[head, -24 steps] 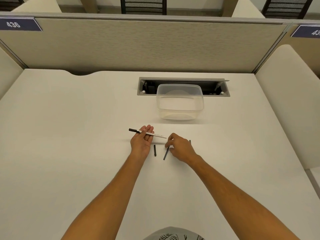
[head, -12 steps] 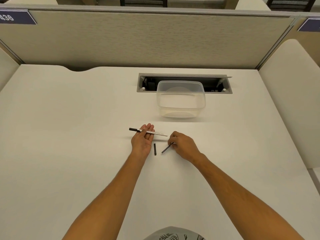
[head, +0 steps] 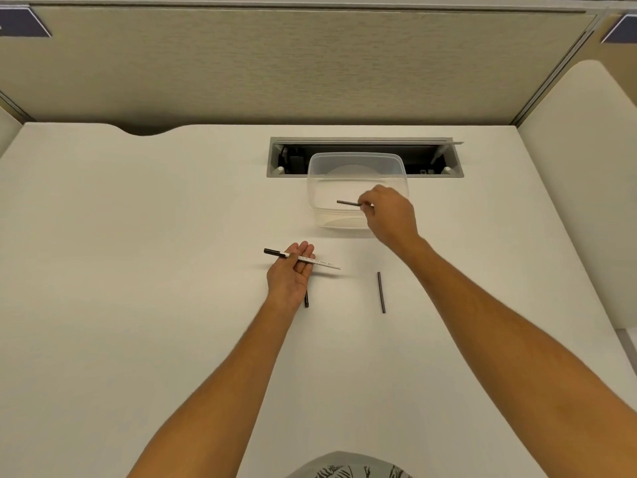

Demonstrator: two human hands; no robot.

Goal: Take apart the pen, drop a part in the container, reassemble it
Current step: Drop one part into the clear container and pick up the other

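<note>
My right hand [head: 391,215] hung over the clear plastic container [head: 357,163], thumb and fingertips pinched together on one end of a thin dark rod [head: 348,202], which I took for the pen's inner part. The rod lay roughly level, its free end pointing left above the container's open mouth. My left hand [head: 291,270] rested palm up nearer to me, fingers loosely curled around the white pen barrel [head: 315,262], black tip to the left, more cradled than clamped.

The step in hand, as I judged it, was the drop. To do it well I wanted the whole rod inside the rim before letting go, since a light stick released level near an edge could bridge the wall or bounce out. Tipping the free end down a little and opening the pinch cleanly looked the safer way.

Counting: one container, at the far side of the white desk [head: 138,305], just in front of the open cable tray [head: 365,141]. One barrel. One rod in my fingers. Two loose dark pieces lay on the desk: a short one [head: 306,300] partly hidden beside my left wrist, and a longer one [head: 381,292] to its right, well apart.
</note>
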